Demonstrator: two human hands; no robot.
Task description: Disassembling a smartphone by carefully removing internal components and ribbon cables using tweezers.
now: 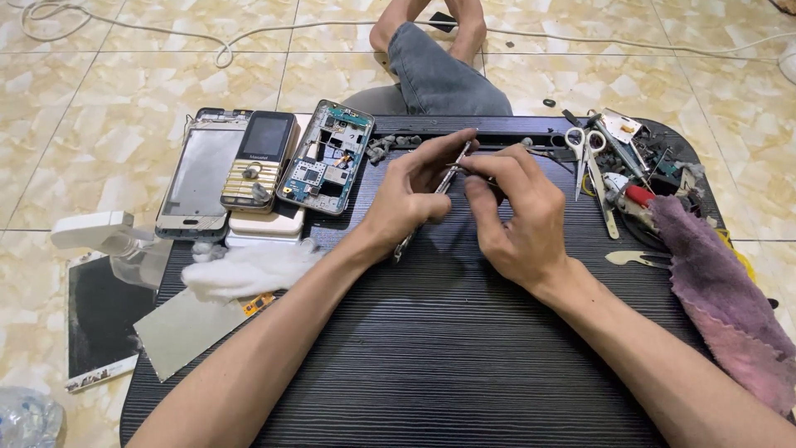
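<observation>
Both hands meet over the middle of the black tabletop point(431, 348): the left hand point(406, 203) has its grip closed on a slim metal phone part point(439, 187), and the right hand point(518, 220) pinches its upper end. The opened phone with bare circuit board point(326, 159) lies left, unassembled; scissors point(584, 153) lie right.

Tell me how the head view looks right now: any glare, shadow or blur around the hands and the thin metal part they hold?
Head view: even, soft light, sharp focus. The left hand and right hand pinch a thin metal part, small and partly hidden by fingers. Faint shadow under the hands on the black table. Mild sheen on the floor tiles; edges bend slightly.
</observation>
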